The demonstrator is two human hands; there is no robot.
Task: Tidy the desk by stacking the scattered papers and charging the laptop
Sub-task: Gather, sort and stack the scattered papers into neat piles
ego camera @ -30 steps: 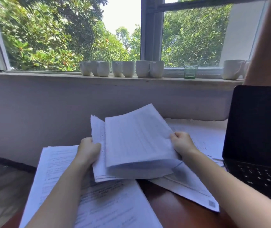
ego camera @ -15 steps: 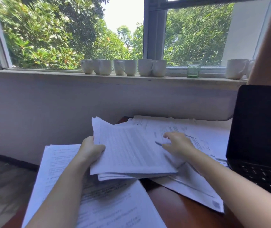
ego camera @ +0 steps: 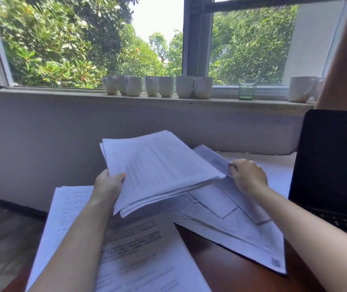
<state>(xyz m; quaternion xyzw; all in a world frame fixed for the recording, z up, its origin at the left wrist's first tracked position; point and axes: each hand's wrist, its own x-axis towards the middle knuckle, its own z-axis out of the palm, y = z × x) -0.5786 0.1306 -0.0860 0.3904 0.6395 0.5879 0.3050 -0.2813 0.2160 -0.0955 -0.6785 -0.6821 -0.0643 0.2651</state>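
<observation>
Two hands work the papers. The left hand (ego camera: 107, 186) grips the held stack (ego camera: 160, 169) at its near corner, thumb on top and fingers curled beneath, raised off the desk (ego camera: 221, 270) and well to the left of the laptop (ego camera: 332, 161). The right hand (ego camera: 248, 178), between the stack and the laptop, curls its fingers on the edge of a single sheet (ego camera: 212, 159) that runs under the stack's laptop side.

Recommended procedure:
1. Lift the single sheet fully before sliding it, so its corner does not catch the spread sheets (ego camera: 242, 228) just beside the laptop.
2. Lay it squarely on the stack and support the stack from below, as it sags on its laptop side.
3. Collect the printed sheets (ego camera: 143, 249) farthest from the laptop last.

The laptop stands open, its screen dark; no charger is visible.
</observation>
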